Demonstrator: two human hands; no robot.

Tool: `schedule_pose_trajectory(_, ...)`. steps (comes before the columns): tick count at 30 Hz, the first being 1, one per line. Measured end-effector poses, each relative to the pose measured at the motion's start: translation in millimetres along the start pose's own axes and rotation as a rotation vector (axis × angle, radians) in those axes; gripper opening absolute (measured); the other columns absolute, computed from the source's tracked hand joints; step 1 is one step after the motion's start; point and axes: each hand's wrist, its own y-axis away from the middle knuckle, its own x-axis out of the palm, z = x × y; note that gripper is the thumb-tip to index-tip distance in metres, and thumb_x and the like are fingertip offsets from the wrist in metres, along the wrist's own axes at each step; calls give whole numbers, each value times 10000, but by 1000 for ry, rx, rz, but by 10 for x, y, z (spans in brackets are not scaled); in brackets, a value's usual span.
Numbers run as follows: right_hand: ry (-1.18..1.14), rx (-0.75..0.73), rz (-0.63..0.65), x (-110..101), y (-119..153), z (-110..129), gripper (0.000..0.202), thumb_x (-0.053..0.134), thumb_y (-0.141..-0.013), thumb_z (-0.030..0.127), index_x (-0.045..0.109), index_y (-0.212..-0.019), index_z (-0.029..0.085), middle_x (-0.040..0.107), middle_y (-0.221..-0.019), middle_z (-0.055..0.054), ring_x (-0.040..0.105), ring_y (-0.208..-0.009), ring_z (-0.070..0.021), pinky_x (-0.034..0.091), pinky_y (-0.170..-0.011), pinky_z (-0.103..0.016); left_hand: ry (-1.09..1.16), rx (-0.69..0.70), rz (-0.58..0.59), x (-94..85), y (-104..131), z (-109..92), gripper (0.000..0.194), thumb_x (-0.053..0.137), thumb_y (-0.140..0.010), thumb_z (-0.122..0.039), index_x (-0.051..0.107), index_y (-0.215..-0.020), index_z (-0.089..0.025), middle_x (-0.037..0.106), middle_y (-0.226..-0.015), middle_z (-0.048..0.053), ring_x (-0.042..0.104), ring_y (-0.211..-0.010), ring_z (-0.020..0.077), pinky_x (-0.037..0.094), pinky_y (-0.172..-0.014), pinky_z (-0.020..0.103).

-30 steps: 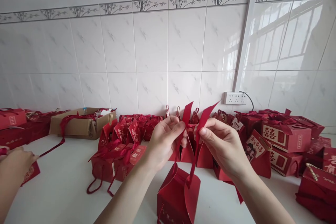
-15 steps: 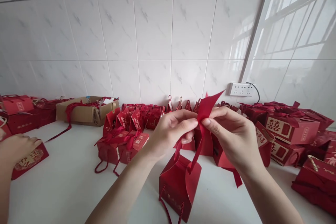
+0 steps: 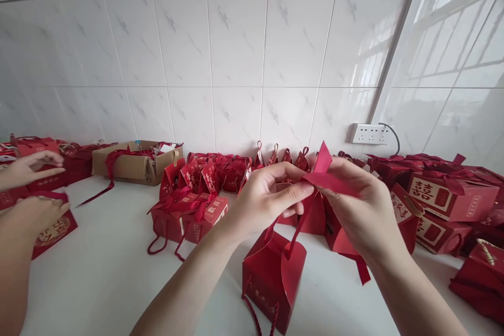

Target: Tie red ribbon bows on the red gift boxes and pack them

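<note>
A red ribbon (image 3: 334,182) is pinched between my two hands above a small red gift box (image 3: 271,275). My left hand (image 3: 275,194) closes thumb and fingers on the ribbon's crossing. Close beside it, my right hand (image 3: 354,199) holds the ribbon, one end pointing up and another folded flat over the thumb. The ribbon's lower strands run down into the box's top. The box stands on the white table (image 3: 189,294), its twisted cord handle hanging at the front.
Red boxes (image 3: 189,215) with ribbons stand behind and left, more (image 3: 444,197) are stacked at right. A cardboard box (image 3: 134,168) sits back left. Another person's hands (image 3: 35,212) work on a red box at far left. A socket strip (image 3: 370,134) is on the tiled wall.
The ribbon's upper end has been folded over sideways across my right thumb. At far left, a second hand of the other person has come into view. The view has shifted slightly left.
</note>
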Motion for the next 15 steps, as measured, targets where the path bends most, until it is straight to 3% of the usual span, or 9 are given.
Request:
schedule_pose_trajectory(3,-6,0,5,-8,11,-17,157,741,-726,386,681,-699,243,661,-674,-2,648,-662,-161,556,-607,-273,67,-16,-1,-24,-25,12,102,649,-799,-283,645,-812,-181,555,-582,-22,493,-500,60,353,-456,177)
schedule_pose_trajectory(8,66,-76,-63,20,33,3,147,748,-727,348,658,-656,257,640,-649,19,590,-597,-128,513,-575,-251,153,-16,-61,-41,-88,65,159,626,-809,-315,670,-831,-163,581,-638,2,514,-516,72,383,-459,186)
schedule_pose_trajectory(11,145,-145,-10,30,46,11,152,709,-774,311,637,-651,259,619,-650,18,581,-619,-133,497,-598,-262,247,-31,-76,-85,-125,81,136,659,-776,-283,670,-792,-148,610,-703,20,567,-587,91,426,-498,183)
schedule_pose_trajectory(15,316,-267,106,19,71,9,91,687,-796,268,667,-709,252,583,-670,4,545,-634,-134,462,-599,-270,222,-40,-8,-210,-124,32,98,643,-789,-248,667,-800,-154,638,-716,32,600,-664,117,486,-613,215)
